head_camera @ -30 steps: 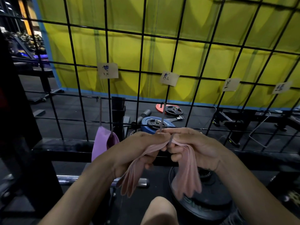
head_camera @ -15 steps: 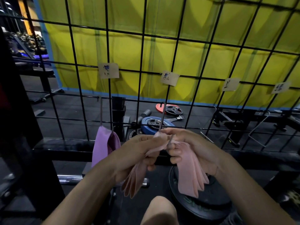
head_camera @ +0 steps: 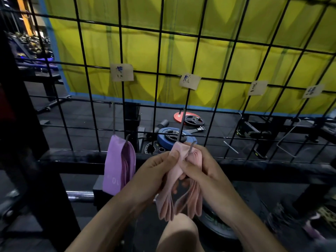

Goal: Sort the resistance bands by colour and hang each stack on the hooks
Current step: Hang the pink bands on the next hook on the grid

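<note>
1. The left hand [head_camera: 154,171] and the right hand [head_camera: 198,170] both pinch the top of a stack of pink bands [head_camera: 180,193], fingers curled round it from either side, low in the middle of the view.
2. The bands' upper fold sits at the curled end of a wire hook [head_camera: 191,148]; whether it is threaded on cannot be told. Their loose loops hang down between the forearms.
3. Just to the left, a stack of purple bands [head_camera: 116,168] hangs from another hook [head_camera: 127,138].
4. Both hooks hang on a black wire grid [head_camera: 160,70], which carries four paper labels [head_camera: 121,72] in a row.
5. Beyond the grid, weight plates [head_camera: 172,138] lie on the dark floor, with a yellow curtain [head_camera: 200,42] farther back.
</note>
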`<act>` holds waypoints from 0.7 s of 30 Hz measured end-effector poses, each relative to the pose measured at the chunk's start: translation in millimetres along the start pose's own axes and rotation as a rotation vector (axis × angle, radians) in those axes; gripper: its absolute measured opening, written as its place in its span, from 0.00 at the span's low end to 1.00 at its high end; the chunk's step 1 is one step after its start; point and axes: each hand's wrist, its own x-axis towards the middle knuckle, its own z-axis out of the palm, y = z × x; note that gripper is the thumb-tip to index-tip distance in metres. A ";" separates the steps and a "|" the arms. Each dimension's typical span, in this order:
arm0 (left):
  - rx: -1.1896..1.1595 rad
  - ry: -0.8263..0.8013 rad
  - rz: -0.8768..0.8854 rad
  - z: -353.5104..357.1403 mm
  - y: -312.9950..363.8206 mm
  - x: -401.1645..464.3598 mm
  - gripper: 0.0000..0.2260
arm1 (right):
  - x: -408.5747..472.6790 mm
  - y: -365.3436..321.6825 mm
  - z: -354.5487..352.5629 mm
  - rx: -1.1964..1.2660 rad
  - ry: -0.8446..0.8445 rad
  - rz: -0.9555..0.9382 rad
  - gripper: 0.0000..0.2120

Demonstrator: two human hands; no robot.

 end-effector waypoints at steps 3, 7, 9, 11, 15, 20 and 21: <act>0.023 0.011 -0.006 -5.1 0.3 -3.4 0.18 | -6.7 1.4 -2.0 -0.039 0.022 -0.031 0.17; -0.042 0.004 -0.037 -5.6 1.2 -6.8 0.16 | -13.0 7.2 2.1 -0.128 0.099 -0.061 0.12; -0.062 -0.034 -0.037 -6.3 1.4 -8.6 0.15 | -14.5 8.4 6.3 -0.178 0.124 -0.088 0.12; -0.074 -0.066 -0.032 -8.1 0.7 -12.3 0.15 | -15.4 10.0 9.7 -0.190 0.120 -0.107 0.12; 0.092 -0.055 -0.070 -15.1 -10.4 -20.0 0.20 | -16.8 16.9 15.3 -0.068 0.143 -0.103 0.12; 0.355 -0.048 -0.083 -18.4 -31.2 -35.5 0.18 | -15.8 31.5 24.7 0.064 0.181 -0.051 0.10; 0.386 -0.042 -0.093 -17.2 -36.2 -37.9 0.16 | -15.1 34.4 25.8 0.100 0.190 -0.029 0.10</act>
